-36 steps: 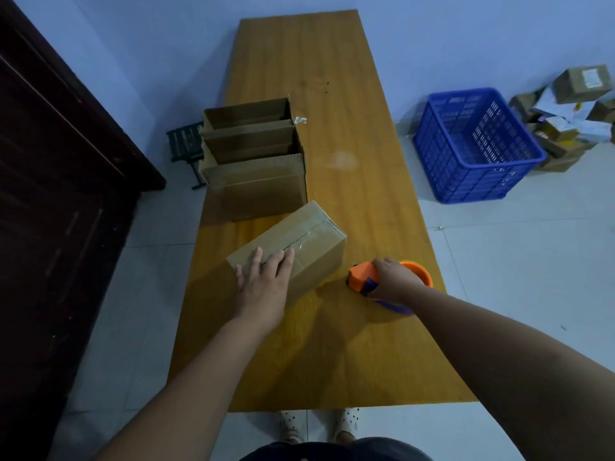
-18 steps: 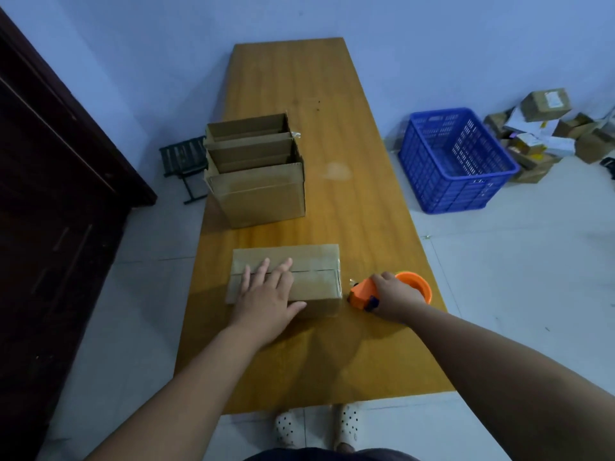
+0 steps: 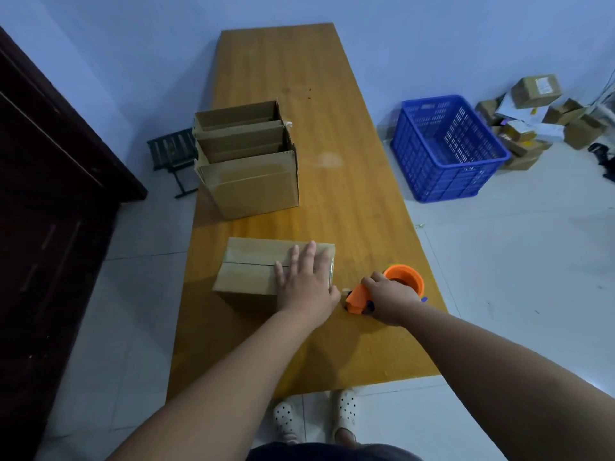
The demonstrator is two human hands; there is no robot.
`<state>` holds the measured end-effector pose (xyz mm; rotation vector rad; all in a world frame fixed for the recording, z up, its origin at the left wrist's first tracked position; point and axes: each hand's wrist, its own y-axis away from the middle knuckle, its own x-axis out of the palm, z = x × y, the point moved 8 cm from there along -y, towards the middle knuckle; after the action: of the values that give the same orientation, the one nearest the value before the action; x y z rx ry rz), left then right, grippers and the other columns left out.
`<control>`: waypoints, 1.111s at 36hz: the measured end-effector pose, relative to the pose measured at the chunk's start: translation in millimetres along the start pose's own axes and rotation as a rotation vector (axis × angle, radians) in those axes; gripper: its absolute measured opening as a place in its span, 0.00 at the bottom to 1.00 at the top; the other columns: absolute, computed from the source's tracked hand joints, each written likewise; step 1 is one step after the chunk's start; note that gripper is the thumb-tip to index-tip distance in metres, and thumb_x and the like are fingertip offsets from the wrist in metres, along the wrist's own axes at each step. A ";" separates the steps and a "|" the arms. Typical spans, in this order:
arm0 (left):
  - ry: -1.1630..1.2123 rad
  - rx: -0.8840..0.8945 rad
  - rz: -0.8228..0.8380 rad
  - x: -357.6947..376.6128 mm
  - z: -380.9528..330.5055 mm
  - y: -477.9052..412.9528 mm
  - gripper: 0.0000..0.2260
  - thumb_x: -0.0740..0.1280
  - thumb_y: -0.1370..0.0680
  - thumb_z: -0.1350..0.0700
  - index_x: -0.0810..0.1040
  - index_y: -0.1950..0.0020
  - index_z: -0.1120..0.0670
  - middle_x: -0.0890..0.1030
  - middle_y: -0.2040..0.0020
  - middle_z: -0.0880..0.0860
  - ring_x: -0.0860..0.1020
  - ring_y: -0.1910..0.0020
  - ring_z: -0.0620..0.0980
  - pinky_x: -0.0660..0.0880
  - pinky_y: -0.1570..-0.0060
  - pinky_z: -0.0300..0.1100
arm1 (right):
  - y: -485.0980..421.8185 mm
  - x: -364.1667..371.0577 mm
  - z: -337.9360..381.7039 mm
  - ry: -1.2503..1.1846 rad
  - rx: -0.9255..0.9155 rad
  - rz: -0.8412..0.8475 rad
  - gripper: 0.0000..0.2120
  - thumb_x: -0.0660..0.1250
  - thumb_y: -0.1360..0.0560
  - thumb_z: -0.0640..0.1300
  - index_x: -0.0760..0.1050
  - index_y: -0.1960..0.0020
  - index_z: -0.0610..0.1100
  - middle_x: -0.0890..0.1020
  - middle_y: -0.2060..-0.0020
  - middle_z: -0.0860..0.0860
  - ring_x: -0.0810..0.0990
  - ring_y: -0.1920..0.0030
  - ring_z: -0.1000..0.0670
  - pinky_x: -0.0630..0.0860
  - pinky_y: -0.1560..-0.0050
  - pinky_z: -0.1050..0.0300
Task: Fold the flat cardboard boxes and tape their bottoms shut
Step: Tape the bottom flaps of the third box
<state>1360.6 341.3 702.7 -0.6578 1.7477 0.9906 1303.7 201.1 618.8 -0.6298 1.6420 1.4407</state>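
A folded cardboard box (image 3: 248, 271) lies bottom up near the front of the long wooden table (image 3: 332, 201), its flap seam running left to right. My left hand (image 3: 304, 284) presses flat on the right end of that seam, fingers straight. Just right of the box, my right hand (image 3: 387, 301) grips an orange tape dispenser (image 3: 399, 284) that rests on the table, its nose almost touching the box's right end. A short strip of tape shines at that end.
Two or three finished boxes (image 3: 246, 158) stand open side up in a row at the table's left edge. On the floor to the right are a blue plastic crate (image 3: 446, 148) and a pile of parcels (image 3: 532, 114). A dark cabinet (image 3: 50, 227) stands left.
The box has been turned from a slant to lie square to me. My left hand slid along its top to the right end. The dispenser stayed beside the box.
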 end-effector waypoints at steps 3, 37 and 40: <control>-0.025 0.068 0.053 -1.4 -0.3 0.7 0.30 0.57 0.19 0.47 0.44 0.22 0.42 0.41 0.21 0.50 0.38 0.23 0.56 0.37 0.28 0.58 | 1.3 -1.2 0.2 0.002 -0.002 0.001 0.29 0.65 0.22 0.44 0.57 0.25 0.48 0.67 0.33 0.47 0.78 0.46 0.44 0.75 0.60 0.53; -0.158 0.192 -0.064 -8.1 18.0 6.5 0.29 0.57 0.17 0.61 0.47 0.22 0.43 0.48 0.21 0.55 0.49 0.23 0.57 0.68 0.34 0.50 | 20.3 -4.1 -8.3 -0.036 0.112 -0.099 0.34 0.64 0.21 0.44 0.50 0.22 0.50 0.51 0.24 0.46 0.78 0.43 0.47 0.78 0.52 0.53; -0.152 0.175 -0.051 -6.2 11.9 5.6 0.29 0.56 0.17 0.62 0.47 0.22 0.43 0.47 0.21 0.56 0.48 0.23 0.57 0.66 0.33 0.48 | 17.9 -4.4 -5.4 0.000 0.072 -0.065 0.35 0.62 0.21 0.45 0.47 0.21 0.48 0.55 0.25 0.46 0.77 0.42 0.46 0.79 0.50 0.51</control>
<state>1364.3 354.3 708.1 -0.4992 1.6536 0.8203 1290.1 199.0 632.2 -0.6365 1.6513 1.3295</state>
